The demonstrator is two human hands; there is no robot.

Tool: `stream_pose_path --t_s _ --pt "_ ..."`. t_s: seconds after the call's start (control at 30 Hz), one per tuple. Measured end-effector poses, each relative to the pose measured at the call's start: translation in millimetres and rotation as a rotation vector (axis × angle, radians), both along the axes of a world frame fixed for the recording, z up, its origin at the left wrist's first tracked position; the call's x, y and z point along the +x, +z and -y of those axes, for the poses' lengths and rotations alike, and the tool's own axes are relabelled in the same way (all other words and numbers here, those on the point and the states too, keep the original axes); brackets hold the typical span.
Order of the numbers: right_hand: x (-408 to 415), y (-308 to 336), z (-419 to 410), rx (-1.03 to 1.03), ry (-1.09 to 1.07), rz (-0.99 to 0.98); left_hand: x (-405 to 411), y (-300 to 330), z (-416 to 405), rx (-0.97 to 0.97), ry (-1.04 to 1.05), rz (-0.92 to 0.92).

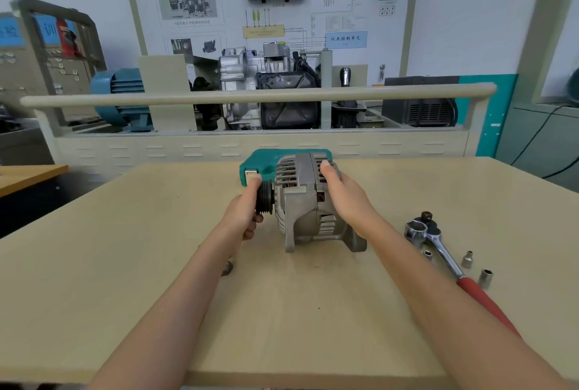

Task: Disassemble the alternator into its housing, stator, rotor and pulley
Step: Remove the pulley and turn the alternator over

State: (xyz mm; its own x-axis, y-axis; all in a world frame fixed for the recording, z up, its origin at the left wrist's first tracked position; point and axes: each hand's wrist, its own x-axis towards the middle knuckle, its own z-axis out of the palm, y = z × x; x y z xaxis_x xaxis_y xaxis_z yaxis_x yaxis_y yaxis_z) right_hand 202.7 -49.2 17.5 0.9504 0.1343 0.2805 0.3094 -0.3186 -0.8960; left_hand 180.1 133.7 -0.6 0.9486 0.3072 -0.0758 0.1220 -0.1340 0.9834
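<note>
Pale wood desk (125, 264). Laid on it: alternator (308, 201) mid-desk, green case (266, 164) behind, ratchet (445, 251) and three sockets (485, 276) at right.

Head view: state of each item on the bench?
alternator: assembled, standing on table
pulley: on its shaft, gripped by left hand
right hand: holding the housing's rear
ratchet wrench: lying on table, untouched
loose sockets: standing beside the wrench
teal case: closed, behind alternator

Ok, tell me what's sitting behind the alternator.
A teal plastic case lies flat on the table directly behind the alternator. Its left end, with a white latch, shows. The alternator and right hand cover its right part, so its contents can't be seen.
</note>
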Motion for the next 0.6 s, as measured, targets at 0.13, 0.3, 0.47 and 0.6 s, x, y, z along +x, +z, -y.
stream_pose_path --t_s 0.13,0.3,0.47,0.6 --pt "2 0 0 -0.008 -0.009 -0.003 -2 -1 1 0.015 0.009 0.010" --pt "3 -1 -1 -0.001 -0.011 -0.022 0 5 3 -0.371 -0.072 0.301" --pt "1 0 -2 -0.009 -0.025 -0.009 -4 5 -4 -0.414 -0.171 0.290" --pt "-1 1 -2 -0.006 -0.014 -0.008 -5 4 -8 -0.353 -0.186 0.267"
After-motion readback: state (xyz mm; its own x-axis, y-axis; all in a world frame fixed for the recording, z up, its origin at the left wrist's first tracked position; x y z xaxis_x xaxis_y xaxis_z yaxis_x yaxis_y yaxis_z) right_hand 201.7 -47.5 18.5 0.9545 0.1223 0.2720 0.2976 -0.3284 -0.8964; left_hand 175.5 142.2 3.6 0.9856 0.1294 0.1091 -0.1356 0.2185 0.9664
